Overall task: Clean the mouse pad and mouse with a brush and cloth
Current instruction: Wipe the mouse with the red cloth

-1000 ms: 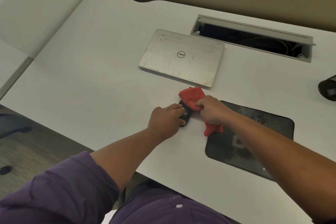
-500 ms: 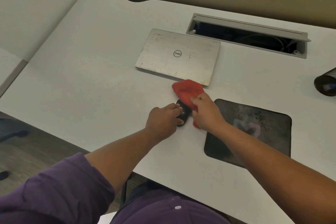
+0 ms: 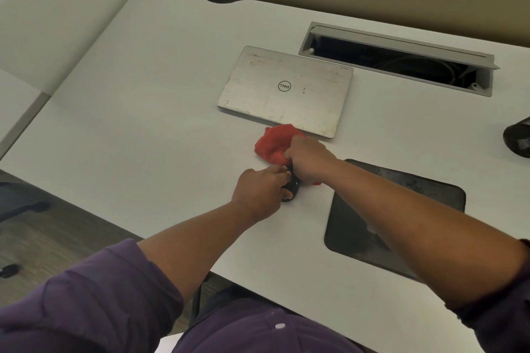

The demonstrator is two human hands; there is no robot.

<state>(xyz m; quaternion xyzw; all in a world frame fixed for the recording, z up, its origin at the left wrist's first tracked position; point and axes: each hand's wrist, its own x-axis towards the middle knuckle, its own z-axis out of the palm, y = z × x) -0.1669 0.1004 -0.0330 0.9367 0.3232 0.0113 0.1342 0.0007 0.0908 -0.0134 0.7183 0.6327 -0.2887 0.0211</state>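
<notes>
Fingers curled round red cloth over mouse.

A closed silver laptop lies on the white desk, near an open cable tray.

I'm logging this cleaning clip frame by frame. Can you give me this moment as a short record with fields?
left hand: grips the mouse on the desk
right hand: holds the red cloth against the mouse
mouse pad: right of the mouse, dirty, partly under the right arm
laptop: closed, behind the cloth
cable tray: open, behind the laptop
brush: not in view
</notes>
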